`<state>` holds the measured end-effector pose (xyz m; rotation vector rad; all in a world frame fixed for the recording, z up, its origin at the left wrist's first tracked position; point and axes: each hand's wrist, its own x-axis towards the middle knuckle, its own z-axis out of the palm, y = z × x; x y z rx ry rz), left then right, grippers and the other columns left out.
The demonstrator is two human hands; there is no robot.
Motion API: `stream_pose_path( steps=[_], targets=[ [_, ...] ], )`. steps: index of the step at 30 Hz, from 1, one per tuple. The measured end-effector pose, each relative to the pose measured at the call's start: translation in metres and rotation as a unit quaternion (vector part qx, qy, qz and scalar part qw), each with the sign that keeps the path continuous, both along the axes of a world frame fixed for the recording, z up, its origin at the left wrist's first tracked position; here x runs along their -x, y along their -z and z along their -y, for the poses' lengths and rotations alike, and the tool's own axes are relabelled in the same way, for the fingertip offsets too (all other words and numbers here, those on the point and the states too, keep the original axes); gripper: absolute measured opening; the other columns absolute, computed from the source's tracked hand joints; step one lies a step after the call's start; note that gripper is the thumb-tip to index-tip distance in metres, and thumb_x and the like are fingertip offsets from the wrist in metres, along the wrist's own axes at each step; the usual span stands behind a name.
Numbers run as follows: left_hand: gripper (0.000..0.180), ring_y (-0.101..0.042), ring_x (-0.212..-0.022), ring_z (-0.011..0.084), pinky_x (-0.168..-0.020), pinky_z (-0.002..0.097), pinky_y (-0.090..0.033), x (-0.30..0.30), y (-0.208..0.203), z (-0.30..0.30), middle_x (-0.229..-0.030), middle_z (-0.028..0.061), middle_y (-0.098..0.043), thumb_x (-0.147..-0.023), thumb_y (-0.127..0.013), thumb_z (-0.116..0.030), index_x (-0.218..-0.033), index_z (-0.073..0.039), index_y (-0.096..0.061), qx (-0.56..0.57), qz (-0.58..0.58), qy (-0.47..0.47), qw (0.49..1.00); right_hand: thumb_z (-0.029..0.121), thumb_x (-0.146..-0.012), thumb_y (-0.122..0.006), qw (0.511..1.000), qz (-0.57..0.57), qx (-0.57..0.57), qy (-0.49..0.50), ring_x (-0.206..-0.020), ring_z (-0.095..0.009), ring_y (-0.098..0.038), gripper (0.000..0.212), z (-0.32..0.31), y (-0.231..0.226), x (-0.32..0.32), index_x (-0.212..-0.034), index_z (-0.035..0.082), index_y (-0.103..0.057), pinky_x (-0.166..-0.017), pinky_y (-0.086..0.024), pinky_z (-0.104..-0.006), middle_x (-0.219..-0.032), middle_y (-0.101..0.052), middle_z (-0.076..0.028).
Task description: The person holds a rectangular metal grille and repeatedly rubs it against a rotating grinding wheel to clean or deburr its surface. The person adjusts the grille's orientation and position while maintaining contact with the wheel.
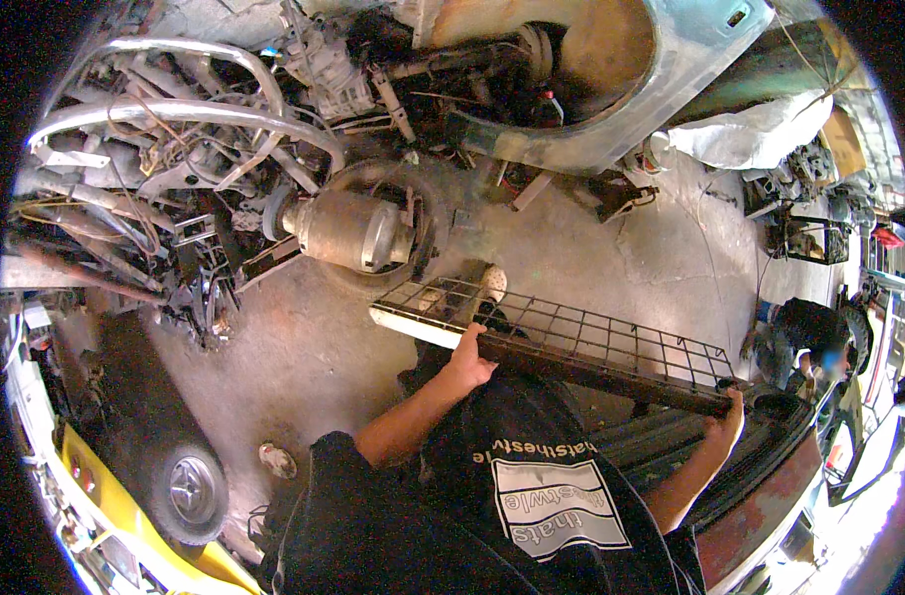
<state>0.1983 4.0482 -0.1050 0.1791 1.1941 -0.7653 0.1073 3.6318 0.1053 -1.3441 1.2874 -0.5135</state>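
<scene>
In front of my body I carry a long wire-grid rack [611,342], made of thin dark rods. Along its near side runs a flat edge, brown for most of its length and white at the left end. My left hand [469,359] is closed round this edge left of the middle, the thumb on top. At the far right corner my right hand [726,420] grips the rack's end, with its fingers partly hidden. The rack slants down to the right in the picture. Through the grid shows one of my shoes [493,285] on the floor.
A steel gas tank [348,230] lies on a tyre ahead. Metal tubes [185,114] and scrap are piled at the left. A grey-blue body panel [571,149] stands at the back. A yellow vehicle [125,511] is at lower left; another person [809,337] crouches at the right.
</scene>
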Motion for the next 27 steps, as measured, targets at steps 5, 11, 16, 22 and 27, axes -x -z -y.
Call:
stream_pose_path(
  steps=[5, 11, 16, 22, 27],
  targets=[
    [0.019, -0.054, -0.077, 0.0243, -0.073, 0.0402, -0.044, -0.001, -0.005, 0.003, -0.08, 0.0073, -0.055, -0.068, -0.055, -0.021, -0.08, -0.007, -0.051, 0.016, -0.008, -0.011, 1.0, 0.028, -0.065, -0.063, 1.0, -0.003, -0.008, 0.029, -0.049, -0.014, -0.052, 0.024, 0.005, -0.002, -0.001, -0.078, 0.01, -0.052, -0.03, -0.034, -0.0228, -0.068, -0.054, -0.001],
    [0.02, -0.054, -0.078, 0.0241, -0.072, 0.0407, -0.044, 0.002, -0.012, 0.008, -0.082, 0.0073, -0.056, -0.067, -0.055, -0.021, -0.08, -0.007, -0.051, 0.001, -0.015, -0.002, 1.0, 0.027, -0.067, -0.062, 1.0, -0.009, 0.015, -0.009, -0.06, -0.017, -0.054, 0.022, 0.004, -0.018, 0.007, -0.078, 0.011, -0.053, -0.043, -0.042, -0.0288, -0.071, -0.055, -0.003],
    [0.02, -0.054, -0.077, 0.0235, -0.071, 0.0401, -0.044, 0.008, -0.018, 0.004, -0.08, 0.0069, -0.056, -0.067, -0.056, -0.021, -0.081, -0.009, -0.051, -0.059, 0.075, 0.057, 0.994, 0.025, -0.066, -0.062, 1.0, -0.004, -0.003, -0.029, -0.061, -0.018, -0.054, 0.02, -0.01, -0.023, 0.002, -0.077, 0.011, -0.052, -0.045, -0.044, -0.0309, -0.071, -0.055, -0.003],
    [0.019, -0.055, -0.074, 0.0224, -0.072, 0.0382, -0.044, 0.005, -0.026, 0.004, -0.079, 0.0064, -0.056, -0.067, -0.055, -0.021, -0.08, -0.009, -0.052, -0.003, -0.009, 0.005, 1.0, 0.024, -0.066, -0.061, 1.0, -0.009, -0.016, 0.003, -0.055, -0.017, -0.054, 0.023, 0.002, -0.024, 0.0, -0.081, 0.01, -0.05, -0.036, -0.039, -0.0238, -0.069, -0.056, -0.004],
    [0.017, -0.055, -0.074, 0.0218, -0.07, 0.0353, -0.045, 0.005, -0.033, 0.003, -0.077, 0.0059, -0.056, -0.068, -0.054, -0.02, -0.081, -0.009, -0.052, 0.009, -0.017, 0.009, 1.0, 0.027, -0.066, -0.06, 1.0, -0.005, -0.01, -0.027, -0.052, -0.017, -0.054, 0.025, 0.007, -0.029, 0.005, -0.081, 0.01, -0.05, -0.032, -0.036, -0.0207, -0.071, -0.057, -0.005]
  ],
)
